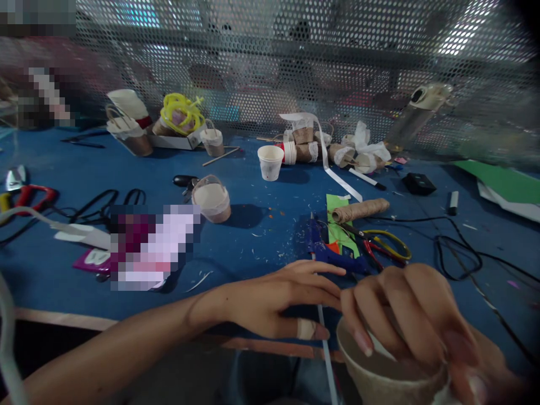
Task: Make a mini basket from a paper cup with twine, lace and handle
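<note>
My right hand (415, 315) grips the rim of a fabric-wrapped paper cup (388, 377) at the bottom right, with fingers curled over the edge. My left hand (278, 301) reaches across from the left, its fingertips pinching a thin white glue stick (327, 354) that runs down beside the cup. A bandage wraps the left thumb. Just beyond the hands, a blue glue gun (331, 253) lies on the blue table (261, 236).
Scissors with yellow and red handles (386, 244), a twine roll (358, 211), a green paper strip and black cables lie ahead. A white paper cup (270, 162), decorated cups, ribbon, a clear-lidded tub (211, 199) and more tools are scattered further back before a perforated metal screen.
</note>
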The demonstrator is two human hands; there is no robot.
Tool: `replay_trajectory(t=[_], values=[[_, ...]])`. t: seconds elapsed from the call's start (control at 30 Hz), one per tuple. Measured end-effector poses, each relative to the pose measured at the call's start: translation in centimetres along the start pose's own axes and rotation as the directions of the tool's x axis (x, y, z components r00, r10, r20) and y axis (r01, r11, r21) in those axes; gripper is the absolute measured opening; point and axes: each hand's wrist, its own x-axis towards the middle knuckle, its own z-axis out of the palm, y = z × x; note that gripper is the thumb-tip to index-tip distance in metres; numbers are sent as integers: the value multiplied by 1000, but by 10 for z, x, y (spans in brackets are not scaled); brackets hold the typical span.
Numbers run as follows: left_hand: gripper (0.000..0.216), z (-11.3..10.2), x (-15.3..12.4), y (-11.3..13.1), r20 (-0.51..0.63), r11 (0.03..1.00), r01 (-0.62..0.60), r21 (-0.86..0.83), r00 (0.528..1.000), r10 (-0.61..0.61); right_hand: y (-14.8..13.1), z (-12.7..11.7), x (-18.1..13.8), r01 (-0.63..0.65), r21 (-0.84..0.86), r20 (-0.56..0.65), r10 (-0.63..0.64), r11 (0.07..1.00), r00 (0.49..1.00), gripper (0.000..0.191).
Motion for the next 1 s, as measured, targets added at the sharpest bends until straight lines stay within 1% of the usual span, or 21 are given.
replay_trajectory(t=[0.03,0.07,0.1,0.13,0.17,0.2,0.27,0.37,0.43,0.47,0.57,0.63,0.73,0.9,1.0], values=[[37,0,1,0,3,1000,4,-18,1000,-4,-2,2,6,81,100,49,-86,992,995,35],[35,-1,1,0,-4,999,7,-37,1000,-7,-4,5,10,119,178,55,-131,977,990,35],[32,-1,2,-1,-23,998,11,-62,1000,-12,-5,7,13,209,271,-48,-203,940,978,38],[29,-2,2,-1,-54,995,16,-94,998,-21,-5,9,14,172,293,-80,-155,941,985,42],[26,-3,2,-1,-94,991,25,-132,995,-38,-6,10,14,189,309,-107,-164,932,981,42],[22,-4,2,-2,-140,984,39,-176,988,-64,-7,10,13,184,303,-137,-148,935,979,39],[14,-6,0,-2,-225,956,82,-281,963,-149,-9,7,8,167,257,-155,-130,952,979,35],[8,-9,-3,-4,-298,880,162,-447,900,-317,-11,-1,0,143,164,-178,-113,976,977,34],[12,-9,-6,-5,-315,828,177,-532,866,-388,-12,-6,-3,132,128,-187,-107,983,976,32],[13,-8,-6,-6,-313,808,175,-562,859,-405,-12,-8,-4,129,115,-193,-105,985,976,30],[15,-6,-7,-6,-272,763,164,-625,870,-410,-11,-10,-3,129,78,-188,-113,989,976,25],[16,-6,-6,-5,-248,748,167,-643,878,-409,-10,-10,-1,131,45,-178,-121,990,977,25],[18,-8,-6,-3,-246,758,168,-630,883,-401,-10,-9,3,147,9,-163,-143,989,976,26],[11,-16,-7,2,-201,799,238,-552,892,-404,-11,-9,5,121,-48,-166,-127,991,978,28],[10,-20,-9,4,-202,824,272,-496,887,-415,-12,-8,7,110,-56,-182,-119,992,976,27]])
